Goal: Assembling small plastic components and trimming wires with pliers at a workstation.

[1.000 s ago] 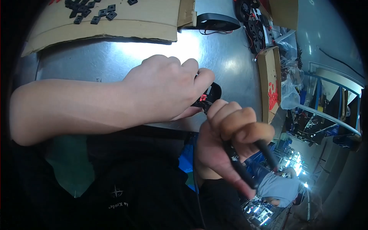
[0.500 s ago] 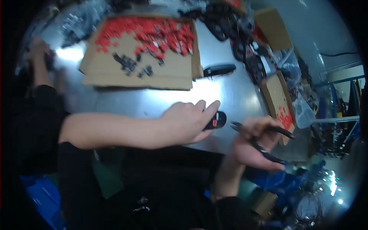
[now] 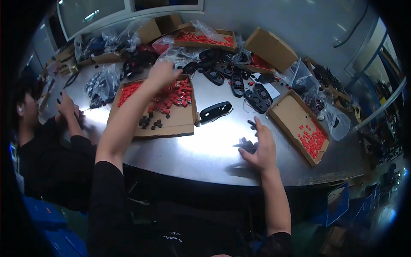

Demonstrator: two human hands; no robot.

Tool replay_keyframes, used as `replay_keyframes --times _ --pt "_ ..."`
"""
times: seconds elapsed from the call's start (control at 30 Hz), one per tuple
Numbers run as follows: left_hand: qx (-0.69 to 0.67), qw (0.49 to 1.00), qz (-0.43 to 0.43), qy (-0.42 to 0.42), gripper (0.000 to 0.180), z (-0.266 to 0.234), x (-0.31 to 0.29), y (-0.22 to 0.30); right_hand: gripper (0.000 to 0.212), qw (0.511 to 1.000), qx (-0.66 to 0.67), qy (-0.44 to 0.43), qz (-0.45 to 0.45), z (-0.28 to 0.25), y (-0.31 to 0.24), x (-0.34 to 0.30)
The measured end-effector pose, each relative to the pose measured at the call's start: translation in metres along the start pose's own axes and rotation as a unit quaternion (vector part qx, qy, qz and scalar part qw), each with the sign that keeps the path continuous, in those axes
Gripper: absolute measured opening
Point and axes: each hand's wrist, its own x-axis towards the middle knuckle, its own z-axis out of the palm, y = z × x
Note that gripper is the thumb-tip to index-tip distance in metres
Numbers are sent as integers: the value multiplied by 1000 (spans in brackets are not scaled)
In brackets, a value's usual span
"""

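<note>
My left hand (image 3: 164, 74) reaches over the far side of a shallow cardboard box (image 3: 177, 127) with red pieces (image 3: 174, 97) and a few small black pieces (image 3: 157, 124). Its fingers are curled, with something dark at the tips that I cannot make out. Just beyond is a black plastic shell (image 3: 189, 67). Above the near tabletop, my right hand (image 3: 264, 150) has its thumb and forefinger curved around black-handled pliers (image 3: 247, 144); their outline is partly blurred. Between my hands, a long black shell (image 3: 215, 112) lies beside the box.
Several black shells (image 3: 257, 99) lie heaped at the back. A second cardboard box (image 3: 294, 133) at right holds red pieces (image 3: 312, 140). Clear plastic bags (image 3: 336, 122) stand beside it. A co-worker's hand (image 3: 66, 105) is at left, near a bag of dark parts (image 3: 102, 88).
My left hand has moved up and away over the box; the black shell with a red piece no longer shows clearly in it. My right hand has turned upward with the pliers. The view has tilted up.
</note>
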Motion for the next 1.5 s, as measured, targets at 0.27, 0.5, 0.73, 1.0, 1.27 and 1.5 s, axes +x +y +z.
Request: replay_keyframes --times 0.27,0.5,0.73,1.0,1.27,1.5 --pt "-29 994 104 21 45 10 -87 79 82 991 -118 -60 5 13 9 -5" --pt "-167 947 263 78 29 11 -143 139 59 996 85 -30 -16 40 14 67" --pt "-437 874 183 -104 23 -36 -216 101 26 914 308 -242 107 15 -26 49" --pt "-285 956 48 45 17 -19 -286 29 17 965 170 -160 -123 79 -80 102" --pt "-236 962 106 87 55 -14 -283 44 22 975 13 -170 -143 209 -105 165" --pt "-326 936 86 102 51 -7 -288 49 21 951 243 -183 56 87 -110 105"
